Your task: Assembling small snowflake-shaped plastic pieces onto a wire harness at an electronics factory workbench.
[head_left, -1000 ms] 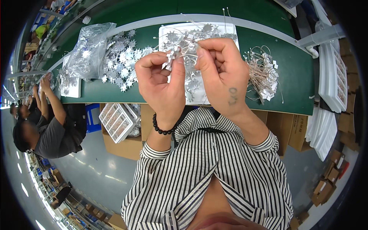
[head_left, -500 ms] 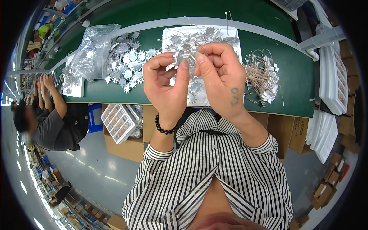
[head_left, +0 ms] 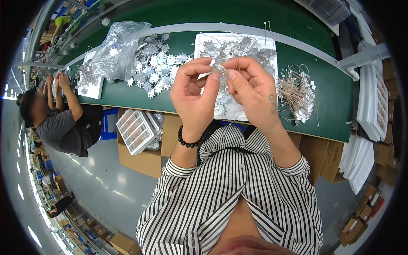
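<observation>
My left hand (head_left: pixel 194 95) is closed, thumb against forefinger, on a small silver-white piece (head_left: pixel 213 63). It looks like one of the toothed metal plates, now mostly covered by the fingers. Close beside it, my right hand (head_left: pixel 256 91) pinches a thin brownish wire (head_left: pixel 239 63), and the two sets of fingertips almost meet. Behind and below the hands lies a white tray (head_left: pixel 272 76) holding toothed silver plates with wires. To the left is a heap of toothed silver plates (head_left: pixel 155 63). On the right lies a bundle of wires with white ends (head_left: pixel 295 93).
A clear plastic bag (head_left: pixel 119 53) and a smaller white tray (head_left: pixel 97 87) are on the green table (head_left: pixel 127 94), left of the plates. A grey rail (head_left: pixel 297 43) crosses behind. Stacked white trays (head_left: pixel 370 97) stand right; an open carton (head_left: pixel 136 163) is below. A co-worker (head_left: pixel 63 123) works at left.
My view has shifted, so the table appears farther right and lower. My hands remain fingertip to fingertip; the toothed plate that showed in my left fingers is now mostly hidden.
</observation>
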